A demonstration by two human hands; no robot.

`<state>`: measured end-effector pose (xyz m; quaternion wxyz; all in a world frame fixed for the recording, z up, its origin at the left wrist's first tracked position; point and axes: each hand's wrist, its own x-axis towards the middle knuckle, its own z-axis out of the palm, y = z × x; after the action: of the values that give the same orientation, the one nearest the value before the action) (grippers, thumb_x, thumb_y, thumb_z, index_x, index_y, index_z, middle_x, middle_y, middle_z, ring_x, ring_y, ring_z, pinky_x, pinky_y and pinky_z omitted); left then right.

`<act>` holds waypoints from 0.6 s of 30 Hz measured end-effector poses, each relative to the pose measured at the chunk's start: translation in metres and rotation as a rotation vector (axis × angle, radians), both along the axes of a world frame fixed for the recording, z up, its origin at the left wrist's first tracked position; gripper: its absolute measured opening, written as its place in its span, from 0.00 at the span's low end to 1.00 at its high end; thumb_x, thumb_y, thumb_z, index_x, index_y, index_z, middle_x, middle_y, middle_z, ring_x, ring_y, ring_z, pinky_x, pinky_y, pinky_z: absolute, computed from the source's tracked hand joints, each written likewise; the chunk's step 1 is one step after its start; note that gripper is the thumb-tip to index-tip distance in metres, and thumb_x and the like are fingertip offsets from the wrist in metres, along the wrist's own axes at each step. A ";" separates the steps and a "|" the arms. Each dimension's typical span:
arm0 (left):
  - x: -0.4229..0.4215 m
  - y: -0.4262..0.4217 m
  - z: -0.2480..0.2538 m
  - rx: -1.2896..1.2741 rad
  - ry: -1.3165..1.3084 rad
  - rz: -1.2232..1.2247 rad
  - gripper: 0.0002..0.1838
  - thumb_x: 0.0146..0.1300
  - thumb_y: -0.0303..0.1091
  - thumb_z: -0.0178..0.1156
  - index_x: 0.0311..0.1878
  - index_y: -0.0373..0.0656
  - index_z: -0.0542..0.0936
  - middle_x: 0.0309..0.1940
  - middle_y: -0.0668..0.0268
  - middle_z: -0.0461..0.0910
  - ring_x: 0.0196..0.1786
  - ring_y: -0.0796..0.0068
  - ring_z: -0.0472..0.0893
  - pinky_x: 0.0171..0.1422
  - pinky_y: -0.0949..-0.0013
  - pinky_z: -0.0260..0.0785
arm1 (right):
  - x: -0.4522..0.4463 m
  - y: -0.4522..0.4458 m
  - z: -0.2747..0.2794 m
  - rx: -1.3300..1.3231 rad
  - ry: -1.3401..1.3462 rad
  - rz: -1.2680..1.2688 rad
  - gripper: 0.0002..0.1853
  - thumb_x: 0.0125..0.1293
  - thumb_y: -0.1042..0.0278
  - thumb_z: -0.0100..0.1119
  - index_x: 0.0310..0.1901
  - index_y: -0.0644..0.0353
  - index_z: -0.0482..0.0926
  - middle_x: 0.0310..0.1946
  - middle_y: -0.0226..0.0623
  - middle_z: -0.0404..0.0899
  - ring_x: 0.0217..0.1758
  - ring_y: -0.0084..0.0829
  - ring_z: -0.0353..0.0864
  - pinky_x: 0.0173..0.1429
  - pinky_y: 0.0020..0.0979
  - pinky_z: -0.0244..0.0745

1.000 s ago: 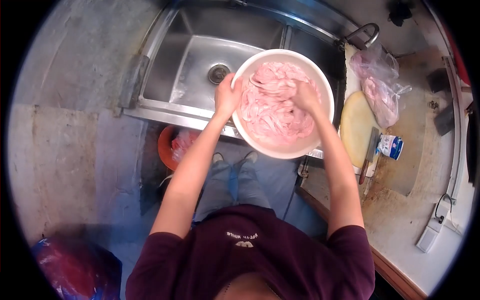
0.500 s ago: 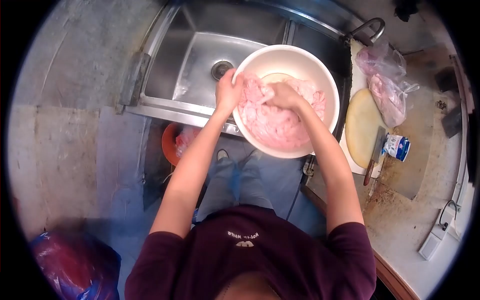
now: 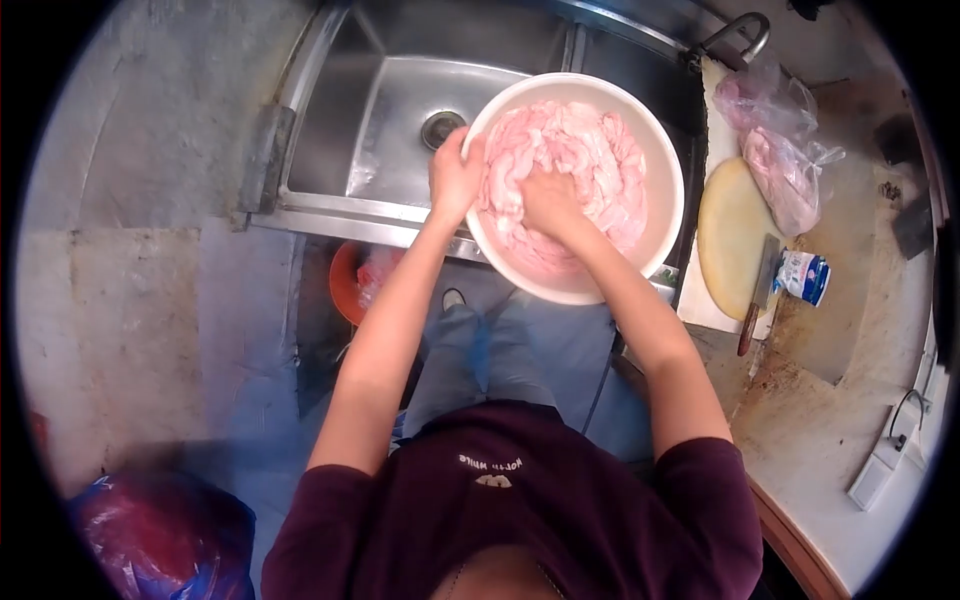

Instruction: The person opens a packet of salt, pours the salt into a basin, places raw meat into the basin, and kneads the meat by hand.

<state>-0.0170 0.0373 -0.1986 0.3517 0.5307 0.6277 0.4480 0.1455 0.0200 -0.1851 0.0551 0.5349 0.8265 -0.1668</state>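
Observation:
A large white bowl (image 3: 662, 200) rests over the sink's front edge and divider, filled with pale pink, wet, strip-like meat (image 3: 620, 165). My left hand (image 3: 456, 178) grips the bowl's left rim, thumb at the inner side and fingers outside. Sunk into the middle of the meat is my right hand (image 3: 552, 205); its fingertips are buried, so what they hold is hidden.
A steel sink (image 3: 410, 100) with a drain lies behind and left of the bowl. To the right are a faucet (image 3: 755, 42), a round yellowish board (image 3: 733, 230), a cleaver (image 3: 765, 285), a blue-white packet (image 3: 803, 277) and bagged meat (image 3: 780, 180). An orange bucket (image 3: 345, 285) stands below.
My right hand has moved from the right side of the meat to its left, then down into the middle. The meat has been turned and heaped differently. My left hand stays on the rim.

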 end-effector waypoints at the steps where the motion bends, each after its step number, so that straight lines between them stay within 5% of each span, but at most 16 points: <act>1: 0.000 -0.001 0.000 -0.002 -0.012 0.004 0.17 0.63 0.40 0.55 0.47 0.35 0.78 0.38 0.48 0.81 0.44 0.51 0.80 0.49 0.61 0.70 | -0.001 0.011 -0.007 -0.004 0.067 -0.058 0.15 0.46 0.63 0.66 0.38 0.54 0.80 0.38 0.51 0.79 0.45 0.47 0.80 0.47 0.48 0.74; 3: 0.001 0.000 -0.003 0.009 -0.026 0.009 0.18 0.63 0.40 0.55 0.47 0.35 0.78 0.38 0.48 0.81 0.44 0.51 0.80 0.49 0.61 0.70 | 0.002 0.026 -0.004 -0.007 0.070 -0.136 0.11 0.50 0.65 0.61 0.35 0.61 0.80 0.33 0.51 0.80 0.40 0.44 0.82 0.47 0.41 0.75; 8: 0.000 -0.002 -0.002 -0.053 0.006 0.033 0.17 0.63 0.40 0.55 0.47 0.35 0.78 0.39 0.49 0.81 0.44 0.51 0.80 0.49 0.61 0.70 | 0.069 0.038 0.040 -0.002 0.144 -0.226 0.20 0.51 0.68 0.62 0.50 0.54 0.79 0.39 0.51 0.81 0.46 0.46 0.80 0.51 0.40 0.74; 11: -0.002 0.001 -0.010 0.000 -0.062 0.002 0.17 0.63 0.40 0.55 0.47 0.35 0.78 0.38 0.49 0.81 0.44 0.52 0.80 0.49 0.61 0.70 | 0.122 0.063 0.042 -0.170 0.171 0.011 0.32 0.50 0.66 0.65 0.61 0.45 0.71 0.55 0.49 0.74 0.58 0.46 0.74 0.60 0.42 0.69; 16: 0.005 -0.002 0.001 0.013 -0.051 0.003 0.17 0.63 0.40 0.55 0.45 0.35 0.78 0.37 0.50 0.81 0.43 0.53 0.81 0.48 0.62 0.70 | 0.030 0.058 0.028 -0.116 0.085 0.008 0.46 0.43 0.56 0.73 0.67 0.43 0.61 0.73 0.39 0.43 0.71 0.49 0.53 0.70 0.54 0.55; 18: 0.002 0.004 0.000 0.035 -0.003 0.011 0.16 0.64 0.39 0.56 0.45 0.35 0.78 0.35 0.53 0.82 0.40 0.61 0.81 0.45 0.65 0.70 | -0.002 0.048 0.008 0.056 -0.041 -0.012 0.39 0.46 0.54 0.70 0.63 0.46 0.67 0.64 0.45 0.64 0.64 0.48 0.66 0.65 0.51 0.63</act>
<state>-0.0148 0.0417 -0.1981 0.3407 0.5327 0.6222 0.4616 0.1437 0.0684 -0.1771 0.0562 0.5446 0.8262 -0.1328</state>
